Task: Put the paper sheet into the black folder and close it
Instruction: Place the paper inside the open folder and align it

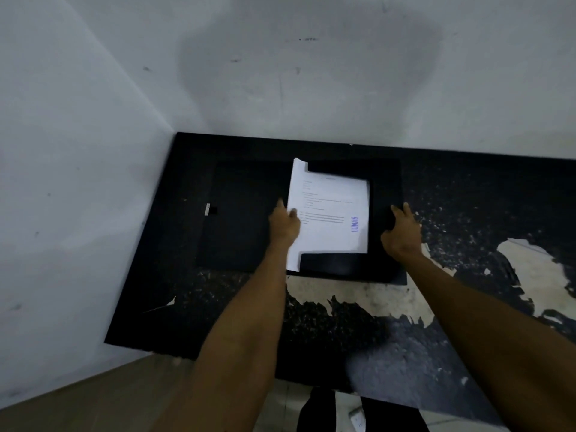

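Observation:
The black folder [246, 213] lies open and flat on the worn black table [467, 198], its two halves spread left and right. A white paper sheet [330, 213] with printed lines and a blue stamp rests on the right half, tucked under the folder's top and bottom corner flaps. Its left edge curls up near the spine. My left hand [283, 224] presses on the sheet's left edge, fingers spread. Over on the folder's right border, my right hand [402, 233] lies flat, holding it down.
The table stands in a corner between two pale walls [78, 151]. Its black surface is peeling, with pale bare patches [530, 269] at the front and right. A small white tag [208, 209] sits at the folder's left edge. Floor and a dark object [318, 413] show below.

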`<act>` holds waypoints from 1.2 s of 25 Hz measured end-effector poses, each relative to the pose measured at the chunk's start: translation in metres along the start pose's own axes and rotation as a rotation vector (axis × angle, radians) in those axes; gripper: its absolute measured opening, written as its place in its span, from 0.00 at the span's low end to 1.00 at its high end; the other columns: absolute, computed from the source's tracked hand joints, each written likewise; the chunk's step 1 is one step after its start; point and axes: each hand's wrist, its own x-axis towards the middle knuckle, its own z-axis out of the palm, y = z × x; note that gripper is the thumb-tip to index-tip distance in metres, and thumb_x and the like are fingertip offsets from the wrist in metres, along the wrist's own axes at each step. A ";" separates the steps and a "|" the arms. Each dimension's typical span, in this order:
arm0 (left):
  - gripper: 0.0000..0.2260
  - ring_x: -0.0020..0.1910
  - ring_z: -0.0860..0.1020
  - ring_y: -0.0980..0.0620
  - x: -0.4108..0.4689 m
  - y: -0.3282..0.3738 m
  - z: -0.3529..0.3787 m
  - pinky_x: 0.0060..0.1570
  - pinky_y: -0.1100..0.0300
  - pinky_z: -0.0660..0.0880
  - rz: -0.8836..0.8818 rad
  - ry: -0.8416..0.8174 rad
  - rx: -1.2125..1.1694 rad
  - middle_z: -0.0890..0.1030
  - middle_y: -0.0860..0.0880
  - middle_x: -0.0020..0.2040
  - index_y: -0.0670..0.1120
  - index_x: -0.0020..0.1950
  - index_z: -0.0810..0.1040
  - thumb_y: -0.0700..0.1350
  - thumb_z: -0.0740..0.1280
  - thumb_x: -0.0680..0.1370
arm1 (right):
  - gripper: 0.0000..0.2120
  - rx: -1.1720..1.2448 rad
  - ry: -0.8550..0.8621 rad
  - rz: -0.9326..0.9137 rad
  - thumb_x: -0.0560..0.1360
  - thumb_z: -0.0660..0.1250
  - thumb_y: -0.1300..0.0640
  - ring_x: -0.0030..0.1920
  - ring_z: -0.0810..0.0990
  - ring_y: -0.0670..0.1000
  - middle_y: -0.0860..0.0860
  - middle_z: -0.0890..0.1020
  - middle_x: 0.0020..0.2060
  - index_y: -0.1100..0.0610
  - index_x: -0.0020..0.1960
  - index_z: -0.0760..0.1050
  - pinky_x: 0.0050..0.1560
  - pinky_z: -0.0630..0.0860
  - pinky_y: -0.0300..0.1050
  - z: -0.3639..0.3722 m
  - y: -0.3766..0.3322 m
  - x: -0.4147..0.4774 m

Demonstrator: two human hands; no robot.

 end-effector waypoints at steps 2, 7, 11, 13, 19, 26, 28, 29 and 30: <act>0.24 0.73 0.72 0.40 -0.011 0.010 0.028 0.72 0.50 0.70 0.042 0.071 -0.015 0.73 0.38 0.73 0.38 0.79 0.61 0.39 0.59 0.83 | 0.33 -0.002 0.004 0.003 0.71 0.66 0.70 0.75 0.63 0.60 0.59 0.56 0.78 0.61 0.75 0.62 0.74 0.61 0.50 0.001 0.000 0.000; 0.17 0.65 0.77 0.40 -0.019 0.015 0.053 0.63 0.49 0.75 0.073 0.111 0.155 0.77 0.38 0.64 0.36 0.68 0.74 0.39 0.59 0.81 | 0.33 -0.014 0.004 -0.005 0.71 0.65 0.68 0.74 0.63 0.61 0.59 0.56 0.78 0.61 0.75 0.62 0.73 0.63 0.51 0.003 0.002 -0.001; 0.20 0.66 0.73 0.40 -0.013 0.011 0.038 0.62 0.47 0.75 -0.017 0.208 0.406 0.72 0.39 0.68 0.36 0.72 0.71 0.41 0.59 0.81 | 0.32 -0.009 0.030 -0.011 0.72 0.64 0.68 0.74 0.64 0.61 0.59 0.56 0.78 0.61 0.75 0.62 0.71 0.66 0.52 0.006 0.003 -0.004; 0.13 0.58 0.78 0.41 -0.009 0.007 0.034 0.51 0.52 0.77 0.030 0.178 0.405 0.76 0.39 0.61 0.36 0.59 0.80 0.39 0.59 0.80 | 0.32 -0.009 0.040 -0.010 0.72 0.64 0.68 0.74 0.64 0.61 0.59 0.56 0.78 0.61 0.75 0.62 0.71 0.66 0.53 0.008 0.001 -0.004; 0.13 0.45 0.82 0.44 -0.010 0.013 0.038 0.41 0.50 0.81 0.151 0.030 0.297 0.82 0.40 0.50 0.38 0.43 0.80 0.44 0.61 0.80 | 0.32 0.004 0.069 0.019 0.72 0.63 0.66 0.74 0.64 0.62 0.58 0.56 0.78 0.60 0.75 0.62 0.70 0.67 0.55 0.011 -0.002 -0.007; 0.27 0.75 0.64 0.40 0.080 0.042 -0.011 0.71 0.42 0.68 0.186 -0.071 0.744 0.61 0.40 0.78 0.43 0.78 0.63 0.42 0.64 0.78 | 0.30 -0.057 0.101 0.011 0.73 0.64 0.62 0.71 0.69 0.62 0.56 0.56 0.79 0.58 0.75 0.64 0.63 0.73 0.55 0.016 0.004 -0.003; 0.33 0.80 0.57 0.40 0.103 0.053 -0.024 0.76 0.39 0.60 0.154 -0.159 0.803 0.53 0.42 0.82 0.46 0.82 0.54 0.44 0.63 0.79 | 0.30 -0.074 0.109 0.011 0.73 0.64 0.61 0.70 0.70 0.62 0.55 0.57 0.79 0.57 0.75 0.64 0.63 0.74 0.56 0.016 0.006 -0.003; 0.33 0.81 0.54 0.41 0.113 0.056 -0.029 0.77 0.38 0.57 0.154 -0.189 0.840 0.51 0.43 0.83 0.46 0.82 0.52 0.46 0.62 0.80 | 0.29 -0.082 0.111 0.010 0.73 0.64 0.61 0.70 0.70 0.62 0.55 0.57 0.78 0.57 0.74 0.65 0.63 0.73 0.56 0.014 0.007 -0.002; 0.33 0.82 0.52 0.42 0.120 0.057 -0.034 0.77 0.38 0.55 0.160 -0.207 0.888 0.52 0.44 0.83 0.46 0.82 0.52 0.49 0.61 0.80 | 0.29 -0.090 0.112 0.006 0.73 0.64 0.61 0.70 0.70 0.62 0.55 0.58 0.78 0.57 0.74 0.65 0.64 0.73 0.56 0.014 0.008 -0.002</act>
